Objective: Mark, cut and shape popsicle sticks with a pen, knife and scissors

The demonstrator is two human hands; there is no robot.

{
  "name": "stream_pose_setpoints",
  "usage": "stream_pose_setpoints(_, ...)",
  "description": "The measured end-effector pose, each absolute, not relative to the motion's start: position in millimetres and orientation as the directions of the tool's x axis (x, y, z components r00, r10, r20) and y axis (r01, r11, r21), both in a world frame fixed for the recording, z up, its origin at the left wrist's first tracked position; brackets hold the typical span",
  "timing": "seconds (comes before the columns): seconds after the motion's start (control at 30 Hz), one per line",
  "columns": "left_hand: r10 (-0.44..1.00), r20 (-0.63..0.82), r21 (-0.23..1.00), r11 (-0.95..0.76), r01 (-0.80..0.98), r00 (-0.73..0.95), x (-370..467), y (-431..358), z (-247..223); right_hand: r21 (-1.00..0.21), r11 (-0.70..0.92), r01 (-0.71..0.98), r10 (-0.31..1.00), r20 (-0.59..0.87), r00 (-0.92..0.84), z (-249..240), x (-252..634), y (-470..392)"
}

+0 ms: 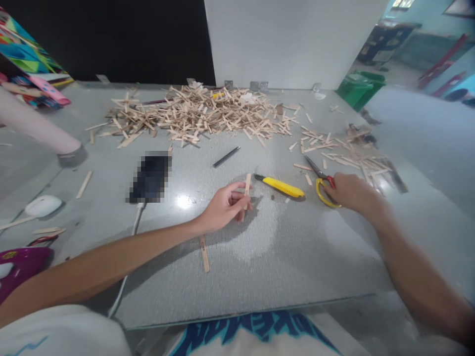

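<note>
My left hand (232,205) pinches a short wooden craft stick (247,184) between thumb and fingers, its end pointing up and away from me. Over at the right, my right hand (351,192) is closed on the handles of a pair of scissors (322,179) with red and yellow grips; the blades point away to the left. Between the hands lies a yellow utility knife (280,186). Beyond it rests a dark pen-like rod (226,156). Another craft stick (205,254) lies below my left wrist, partly covered by the forearm.
A large heap of cut sticks (208,116) runs along the back, with more pieces (345,148) at the right. At left are a blurred dark phone-like device (150,177) with a white cable (136,220), and a white mouse (43,205). A green bin (359,89) stands beyond the table.
</note>
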State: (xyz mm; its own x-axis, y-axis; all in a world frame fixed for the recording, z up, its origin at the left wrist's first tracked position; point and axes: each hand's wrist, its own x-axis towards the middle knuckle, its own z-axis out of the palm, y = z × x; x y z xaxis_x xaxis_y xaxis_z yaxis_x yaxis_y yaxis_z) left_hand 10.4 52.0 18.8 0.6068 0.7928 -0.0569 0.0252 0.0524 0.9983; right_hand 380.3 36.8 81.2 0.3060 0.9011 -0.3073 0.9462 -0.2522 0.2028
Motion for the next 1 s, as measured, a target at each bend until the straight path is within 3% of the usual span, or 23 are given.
stream_pose_setpoints(0.17, 0.788, -0.068, 0.997, 0.043, 0.056, 0.611, 8, 50, 24, 0.199, -0.286, 0.937, 0.900, -0.279, 0.334, 75, 380, 36)
stream_pose_setpoints(0.33, 0.788, -0.058, 0.998, 0.038, 0.046, 0.612, 9, 51, 22, 0.101, -0.301, 0.948, 0.917, -0.242, 0.316, 74, 375, 35)
stream_pose_setpoints(0.47, 0.798, -0.045, 0.999, 0.032, 0.033, 0.601, 9, 50, 22, -0.007, -0.336, 0.942, 0.935, -0.122, 0.332, 83, 368, 35)
stream_pose_setpoints(0.5, 0.803, -0.042, 0.999, 0.031, 0.028, 0.595, 9, 49, 25, -0.042, -0.343, 0.939, 0.938, -0.071, 0.339, 86, 367, 35)
stream_pose_setpoints(0.57, 0.815, -0.044, 0.999, 0.035, 0.027, 0.578, 9, 47, 33, -0.268, -0.316, 0.910, 0.945, -0.009, 0.326, 91, 362, 32)
stream_pose_setpoints(0.67, 0.836, -0.034, 0.999, 0.018, 0.035, 0.547, 8, 43, 56, -0.740, -0.140, 0.658, 0.988, -0.058, 0.145, 94, 345, 18)
stream_pose_setpoints(0.7, 0.845, -0.015, 1.000, -0.002, 0.032, 0.535, 7, 41, 65, -0.806, -0.092, 0.585, 0.996, -0.083, 0.042, 94, 337, 11)
stream_pose_setpoints(0.77, 0.859, 0.014, 0.999, -0.037, 0.035, 0.513, 3, 38, 84, -0.964, 0.000, 0.266, 0.968, -0.067, -0.243, 91, 316, -10)
stream_pose_setpoints(0.83, 0.871, 0.033, 0.996, -0.069, 0.055, 0.490, -1, 35, 101, -1.000, -0.017, 0.016, 0.914, -0.022, -0.405, 86, 295, -34)
stream_pose_setpoints(0.93, 0.884, 0.052, 0.988, -0.115, 0.108, 0.465, -6, 29, 118, -0.971, -0.222, -0.084, 0.822, -0.140, -0.552, 78, 273, -66)
stream_pose_setpoints(1.0, 0.881, 0.073, 0.982, -0.145, 0.121, 0.468, -8, 24, 125, -0.953, -0.271, -0.139, 0.827, -0.156, -0.540, 73, 267, -79)
